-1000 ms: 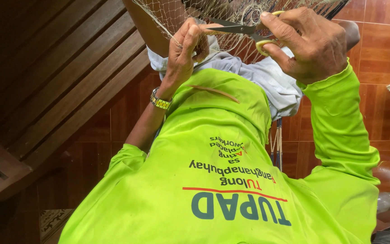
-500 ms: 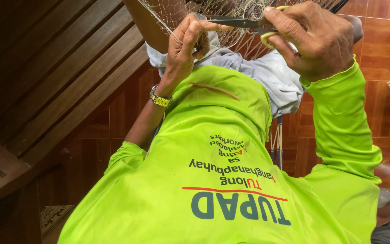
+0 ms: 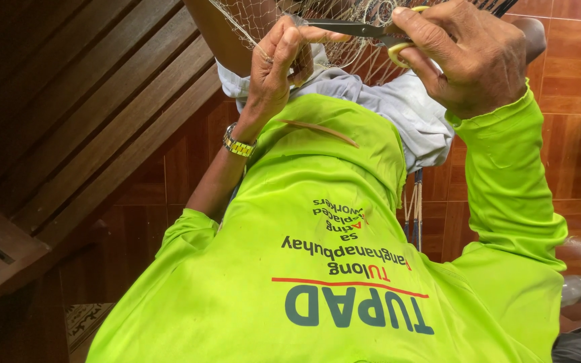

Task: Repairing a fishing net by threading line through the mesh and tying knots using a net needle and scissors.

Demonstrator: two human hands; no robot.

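While both hands work at the top edge of the head view, the scene counts out as follows.

Hands: two, both raised near the top centre of the frame.
Left hand (image 3: 278, 64): fingers curled closed, pinching strands of the net (image 3: 364, 50) between thumb and fingertips; a gold wristwatch (image 3: 239, 144) sits on the wrist below it.
Right hand (image 3: 469, 57): closed around the yellow handle of the scissors (image 3: 358, 30), fingers through the loops.
Scissors: one pair, dark blades lying level and pointing left toward the left hand's fingertips, touching the mesh there.
Net: one, pale thin cord in an open diamond mesh, hanging from the top edge between the two hands, over grey cloth (image 3: 405, 107).
Shirt (image 3: 344, 269): one, bright lime green, long-sleeved, filling the lower centre.
Wooden slats (image 3: 68, 121): dark brown, upper left.
Floor tiles (image 3: 573, 154): reddish-brown, right side.
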